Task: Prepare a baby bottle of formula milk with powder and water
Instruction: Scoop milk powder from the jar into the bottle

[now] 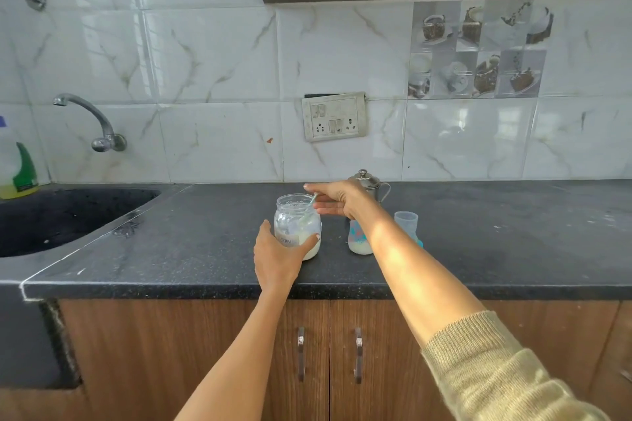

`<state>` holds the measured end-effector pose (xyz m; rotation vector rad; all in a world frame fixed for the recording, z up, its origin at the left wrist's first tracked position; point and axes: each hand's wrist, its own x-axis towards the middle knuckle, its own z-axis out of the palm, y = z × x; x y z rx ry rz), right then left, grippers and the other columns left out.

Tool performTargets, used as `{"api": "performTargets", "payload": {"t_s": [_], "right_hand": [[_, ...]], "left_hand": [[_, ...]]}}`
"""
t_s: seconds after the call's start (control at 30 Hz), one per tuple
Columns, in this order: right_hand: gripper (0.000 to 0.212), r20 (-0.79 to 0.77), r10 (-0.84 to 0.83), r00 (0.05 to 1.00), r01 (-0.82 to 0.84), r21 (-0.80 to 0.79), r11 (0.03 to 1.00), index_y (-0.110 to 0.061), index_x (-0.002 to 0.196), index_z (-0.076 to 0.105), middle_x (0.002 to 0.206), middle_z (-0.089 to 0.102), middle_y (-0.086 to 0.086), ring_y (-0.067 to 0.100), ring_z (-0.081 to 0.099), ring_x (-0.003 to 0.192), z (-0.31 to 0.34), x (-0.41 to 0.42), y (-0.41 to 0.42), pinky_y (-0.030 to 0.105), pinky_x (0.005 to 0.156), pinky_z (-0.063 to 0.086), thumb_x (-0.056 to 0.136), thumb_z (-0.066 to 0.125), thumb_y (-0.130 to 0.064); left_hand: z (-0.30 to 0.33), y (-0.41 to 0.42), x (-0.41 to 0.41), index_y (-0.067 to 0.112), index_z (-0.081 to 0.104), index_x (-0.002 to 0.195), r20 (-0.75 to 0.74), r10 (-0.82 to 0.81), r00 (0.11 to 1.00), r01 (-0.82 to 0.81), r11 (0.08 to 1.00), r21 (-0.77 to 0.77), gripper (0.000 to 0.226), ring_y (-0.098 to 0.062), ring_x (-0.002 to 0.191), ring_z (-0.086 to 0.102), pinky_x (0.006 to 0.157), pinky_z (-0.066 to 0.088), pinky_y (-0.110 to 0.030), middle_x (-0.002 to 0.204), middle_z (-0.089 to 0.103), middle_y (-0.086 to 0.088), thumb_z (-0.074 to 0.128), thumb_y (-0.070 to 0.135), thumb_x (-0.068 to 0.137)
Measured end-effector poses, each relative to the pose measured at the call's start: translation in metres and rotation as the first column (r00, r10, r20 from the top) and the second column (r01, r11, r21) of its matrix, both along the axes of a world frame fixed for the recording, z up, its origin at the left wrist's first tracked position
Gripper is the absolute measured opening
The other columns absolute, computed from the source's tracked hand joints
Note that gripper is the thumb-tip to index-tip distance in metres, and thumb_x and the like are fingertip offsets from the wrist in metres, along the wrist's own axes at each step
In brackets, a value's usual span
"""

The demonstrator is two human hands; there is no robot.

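A clear glass jar (295, 215) with white powder in its bottom stands open on the dark counter (478, 243). My left hand (277, 258) grips its lower side. My right hand (337, 202) holds the top of a pale green scoop (306, 214) that reaches down into the jar. Just right of the jar stands the baby bottle (359, 243), with powder in its base and partly hidden by my right forearm. The bottle's clear cap (406, 224) stands further right.
A small steel pot with a lid (367, 183) stands behind my right hand by the wall. A dark sink (61, 219) lies at the left under a wall tap (92, 120), with a detergent bottle (17, 167) at its far corner. Cabinet doors (328, 352) are below the counter.
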<state>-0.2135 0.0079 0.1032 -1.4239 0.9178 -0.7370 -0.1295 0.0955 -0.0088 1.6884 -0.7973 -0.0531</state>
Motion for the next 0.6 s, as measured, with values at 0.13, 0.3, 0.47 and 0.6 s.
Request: {"api": "performTargets", "payload": {"t_s": [0.13, 0.3, 0.47, 0.6], "right_hand": [[0.030, 0.003, -0.022, 1.000, 0.022, -0.001, 1.000, -0.003, 0.076, 0.057, 0.071, 0.059, 0.007, 0.009, 0.061, 0.045, 0.000, -0.003, -0.004, 0.017, 0.039, 0.051, 0.076, 0.078, -0.025], [0.028, 0.083, -0.036, 0.996, 0.036, 0.000, 0.999, -0.004, 0.077, 0.057, 0.073, 0.059, 0.006, 0.011, 0.060, 0.059, 0.010, -0.017, -0.008, 0.018, 0.046, 0.054, 0.077, 0.077, -0.024], [0.033, 0.160, -0.142, 0.977, 0.143, 0.001, 0.990, -0.001, 0.082, 0.063, 0.073, 0.065, 0.007, 0.013, 0.065, 0.054, 0.024, -0.046, -0.025, 0.022, 0.053, 0.058, 0.069, 0.084, -0.023], [0.047, 0.205, -0.243, 0.948, 0.246, 0.009, 0.969, 0.003, 0.101, 0.063, 0.078, 0.064, 0.007, 0.015, 0.064, 0.066, 0.032, -0.073, -0.043, 0.029, 0.068, 0.060, 0.068, 0.084, -0.022]], "left_hand": [[0.006, 0.003, -0.010, 0.014, 0.015, 0.148, 0.031, 0.070, 0.997, -0.067, 0.994, -0.081, 0.120, -0.021, 0.141, 0.027, 0.109, 0.032, -0.042, 0.154, 0.025, -0.003, 0.079, 0.059, 0.057], [0.024, 0.003, -0.029, 0.013, 0.010, 0.148, 0.129, 0.172, 0.977, -0.135, 0.958, -0.252, 0.120, -0.018, 0.142, 0.023, 0.106, 0.034, -0.037, 0.156, 0.020, -0.002, 0.078, 0.056, 0.059], [0.049, -0.008, -0.053, 0.010, 0.011, 0.148, 0.253, 0.135, 0.958, -0.045, 0.942, -0.333, 0.116, -0.017, 0.142, 0.023, 0.108, 0.028, -0.028, 0.155, 0.021, -0.003, 0.076, 0.054, 0.063], [0.064, -0.024, -0.075, 0.011, 0.012, 0.148, 0.301, 0.018, 0.953, 0.087, 0.939, -0.331, 0.114, -0.017, 0.142, 0.023, 0.106, 0.022, -0.019, 0.155, 0.021, -0.003, 0.078, 0.051, 0.064]]}}
